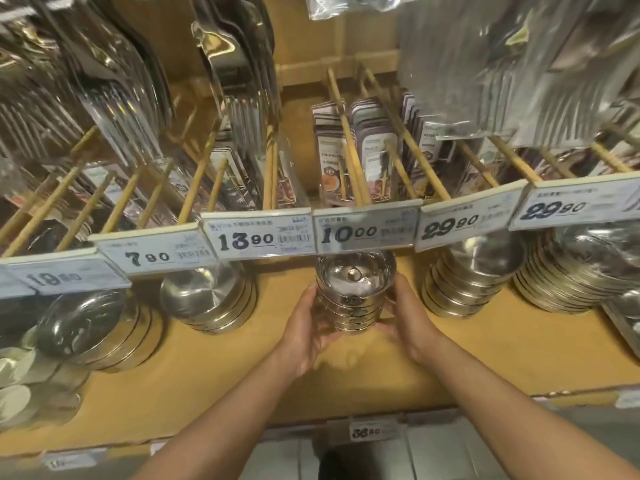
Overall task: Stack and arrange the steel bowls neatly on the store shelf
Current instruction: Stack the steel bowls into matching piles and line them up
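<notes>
A stack of several small steel bowls (353,296) stands on the wooden shelf (242,375), right under the "10.00" price tag. My left hand (306,329) cups the stack's left side and my right hand (410,320) cups its right side, so both hands grip it. The top bowl's shiny inside faces up. The lowest bowls are partly hidden by my fingers.
Other stacks of steel bowls and plates sit on the same shelf: one left of centre (207,299), a larger one far left (90,334), two at the right (467,282) (568,275). A row of price tags (256,239) overhangs the shelf. Packaged cutlery hangs on wooden pegs above.
</notes>
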Tool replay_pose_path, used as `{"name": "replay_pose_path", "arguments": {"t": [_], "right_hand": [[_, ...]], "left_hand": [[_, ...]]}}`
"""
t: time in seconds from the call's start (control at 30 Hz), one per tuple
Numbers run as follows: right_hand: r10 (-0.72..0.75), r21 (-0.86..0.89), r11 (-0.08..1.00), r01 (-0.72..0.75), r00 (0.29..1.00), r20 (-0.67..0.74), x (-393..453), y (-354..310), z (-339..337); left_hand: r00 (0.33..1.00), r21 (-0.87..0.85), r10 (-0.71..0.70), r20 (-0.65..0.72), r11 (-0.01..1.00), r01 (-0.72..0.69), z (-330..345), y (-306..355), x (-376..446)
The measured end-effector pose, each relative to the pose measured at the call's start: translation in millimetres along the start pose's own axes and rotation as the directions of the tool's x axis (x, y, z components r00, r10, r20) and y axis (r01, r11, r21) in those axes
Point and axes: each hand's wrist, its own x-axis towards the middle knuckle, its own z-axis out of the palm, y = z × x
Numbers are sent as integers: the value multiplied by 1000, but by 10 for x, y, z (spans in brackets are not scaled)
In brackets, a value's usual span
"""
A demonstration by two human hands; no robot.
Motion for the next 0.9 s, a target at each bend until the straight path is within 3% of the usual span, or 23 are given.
{"name": "replay_pose_path", "arguments": {"t": [0.17,0.27,0.47,0.63,0.73,0.9], "right_hand": [[63,53,997,-60,996,-62,-73,161,-120],[159,9,987,-159,982,-98,-238,417,-142],[250,-84,966,-244,967,59,-501,693,171],[238,-109,969,-223,958,157,-607,599,594],[165,-152,979,-138,968,189,-513,488,847],[60,-114,992,-47,991,121,-64,330,1456]], "left_hand": [[999,-57,-34,2,998,34,-26,55,-164],[994,-97,-59,-89,994,50,-151,16,-381],[970,-262,-63,-233,965,0,-646,-172,-898],[935,-256,-12,-354,963,-84,-1137,-130,-1169],[901,-219,47,-432,963,-156,-1447,52,-1087],[870,-75,167,-463,971,-226,-1884,404,-619]]}}
